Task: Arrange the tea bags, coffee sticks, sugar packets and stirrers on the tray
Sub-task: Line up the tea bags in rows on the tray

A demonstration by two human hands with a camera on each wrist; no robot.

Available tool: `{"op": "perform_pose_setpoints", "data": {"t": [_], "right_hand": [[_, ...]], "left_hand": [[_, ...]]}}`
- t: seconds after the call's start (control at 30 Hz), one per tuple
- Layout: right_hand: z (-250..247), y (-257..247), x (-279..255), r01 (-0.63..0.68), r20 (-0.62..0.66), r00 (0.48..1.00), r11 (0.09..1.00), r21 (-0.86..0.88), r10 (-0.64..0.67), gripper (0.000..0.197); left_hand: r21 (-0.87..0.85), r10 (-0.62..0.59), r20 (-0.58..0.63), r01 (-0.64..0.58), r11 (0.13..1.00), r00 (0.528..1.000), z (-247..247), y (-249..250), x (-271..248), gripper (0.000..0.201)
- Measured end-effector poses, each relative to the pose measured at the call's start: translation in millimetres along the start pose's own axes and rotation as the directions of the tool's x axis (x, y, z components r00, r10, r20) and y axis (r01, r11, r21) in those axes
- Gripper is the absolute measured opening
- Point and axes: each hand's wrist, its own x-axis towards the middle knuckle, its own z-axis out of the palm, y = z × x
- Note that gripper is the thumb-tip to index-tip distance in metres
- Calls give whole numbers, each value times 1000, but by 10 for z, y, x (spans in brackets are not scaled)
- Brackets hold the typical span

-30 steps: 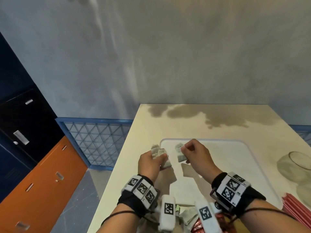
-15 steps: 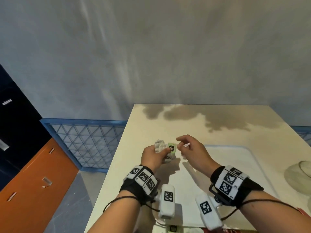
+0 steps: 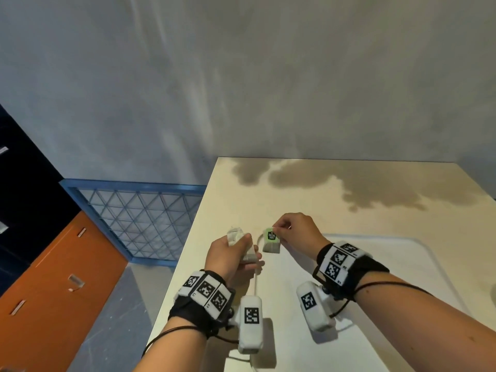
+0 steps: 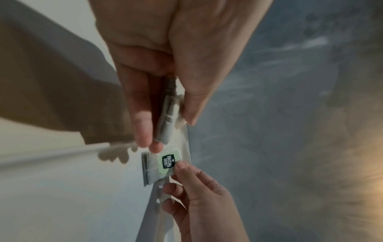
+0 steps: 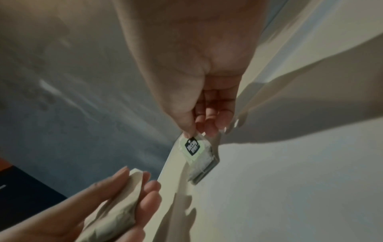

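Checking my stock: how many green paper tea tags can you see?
1: the green paper tea tag is pinched by the right hand. The left hand grips white tea bags; their tags may be hidden.

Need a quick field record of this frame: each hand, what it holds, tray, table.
left hand: holds a bunch of tea bags, fingers curled round them
right hand: pinches a single tea bag at its top, by the green tag
single tea bag: hangs near the tray's far left corner; contact with tray cannot be told
tray: white, on the table, in front of the person
table: cream top, dark stain at far side
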Motion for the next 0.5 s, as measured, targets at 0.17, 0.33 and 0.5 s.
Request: {"op": "perform_pose_setpoints", "data": {"t": [0.17,0.33,0.5], "right_hand": [[36,-52,150,-12,-21,1000,1000,-27,11,11],[82,-23,141,-68,-74,994,994,86,75,20],[-30,-87,-175,-13,-74,996,934,357,42,16]], "left_hand": [[-56,-84,88,89,994,993,-72,62,-45,8],[-34,-66,140,71,997,988,-65,80,-141,25],[73,11,92,-18,997,996,5,69,-278,16]]}}
